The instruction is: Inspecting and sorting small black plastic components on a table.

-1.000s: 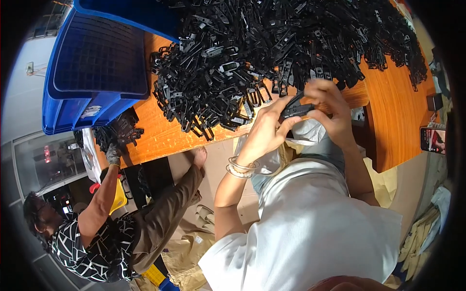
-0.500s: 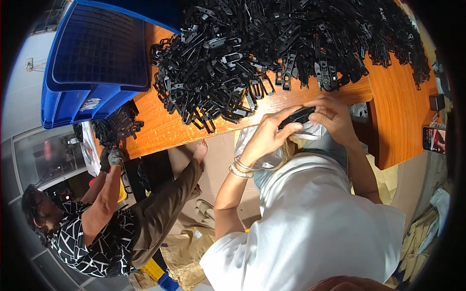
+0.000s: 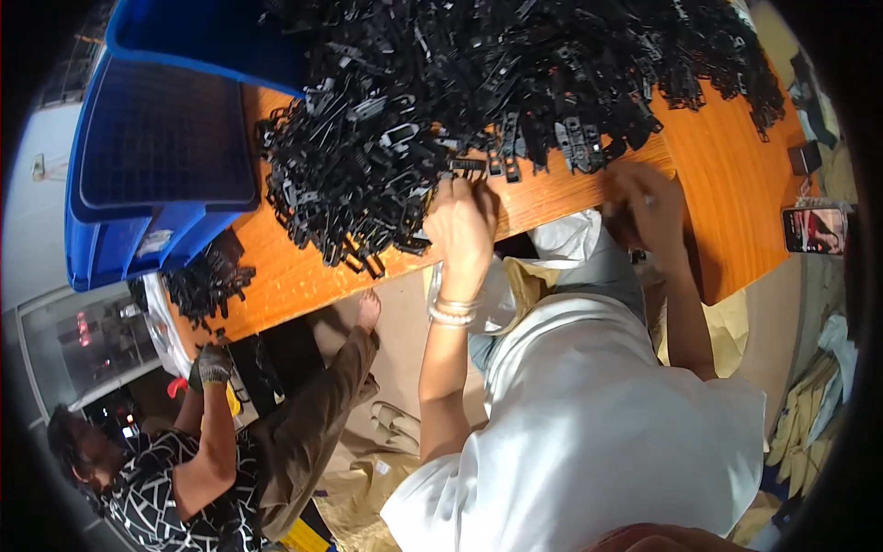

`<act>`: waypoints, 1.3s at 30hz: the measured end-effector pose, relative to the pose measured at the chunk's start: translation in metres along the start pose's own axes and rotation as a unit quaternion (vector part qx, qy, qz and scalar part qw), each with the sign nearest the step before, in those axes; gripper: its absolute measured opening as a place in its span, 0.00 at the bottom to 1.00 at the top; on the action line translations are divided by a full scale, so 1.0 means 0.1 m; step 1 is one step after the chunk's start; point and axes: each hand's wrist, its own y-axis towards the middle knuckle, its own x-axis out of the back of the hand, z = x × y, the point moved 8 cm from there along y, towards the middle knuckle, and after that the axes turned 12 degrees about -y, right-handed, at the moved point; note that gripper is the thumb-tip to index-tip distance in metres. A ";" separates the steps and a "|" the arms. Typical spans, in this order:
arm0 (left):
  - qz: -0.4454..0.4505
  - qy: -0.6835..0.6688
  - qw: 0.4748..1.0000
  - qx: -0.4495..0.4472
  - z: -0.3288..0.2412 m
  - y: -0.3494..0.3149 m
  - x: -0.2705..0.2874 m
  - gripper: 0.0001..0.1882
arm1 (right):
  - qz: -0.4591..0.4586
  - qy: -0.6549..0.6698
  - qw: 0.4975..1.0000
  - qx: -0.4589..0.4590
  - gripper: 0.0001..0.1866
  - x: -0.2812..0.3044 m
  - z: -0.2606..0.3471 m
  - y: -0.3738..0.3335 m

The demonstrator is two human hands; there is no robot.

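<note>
At your eleven o'clock, your left hand now curls by the near edge of the heaped black plastic parts; its tips are hidden, so I can't tell what they hold. Your right hand, toward one o'clock, has drawn apart, half-curled but blurred, its hold unclear. The piece both shared is lost to sight; two-handed handling seems over.
</note>
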 end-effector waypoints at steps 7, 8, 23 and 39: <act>0.008 -0.028 1.000 -0.011 -0.16 -0.08 0.07 0.05 | -0.150 -0.299 0.922 -0.197 0.10 0.59 -0.85 0.62; 0.007 -0.023 0.999 -0.026 -0.17 -0.11 0.07 0.05 | -0.152 -0.299 0.921 -0.199 0.10 0.59 -0.86 0.65; -0.013 -0.317 0.948 0.036 -0.19 -0.15 0.11 0.13 | -0.046 -0.401 0.905 -0.134 0.11 0.50 -1.01 0.51; 0.121 -0.662 0.728 0.132 -0.28 -0.22 -0.23 0.19 | 0.095 0.189 0.977 0.003 0.09 -0.07 0.61 0.19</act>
